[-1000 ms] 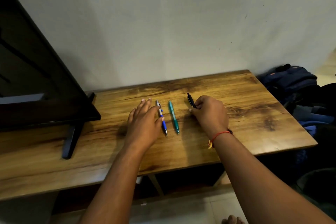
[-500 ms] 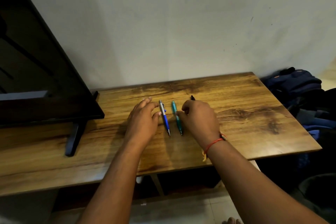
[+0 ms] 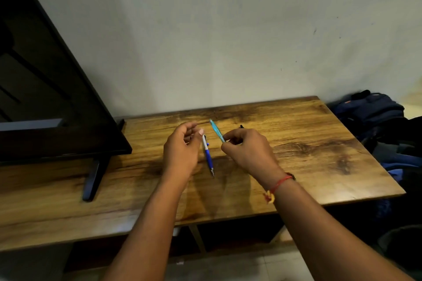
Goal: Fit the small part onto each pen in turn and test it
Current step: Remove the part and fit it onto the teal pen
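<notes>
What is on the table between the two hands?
A blue-and-white pen lies on the table between the left hand and the right hand, which pinches a teal pen, as the head view shows.

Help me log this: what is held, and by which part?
The right hand pinches the teal pen near its lower end; what the left hand holds cannot be told.

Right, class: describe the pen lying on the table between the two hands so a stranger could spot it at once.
Find the wooden table beside the black screen. Near its middle, between the left hand and the right hand, lies the blue-and-white pen. Its neighbours are a teal pen held up by the right hand and a black pen peeking out behind that hand.
</notes>
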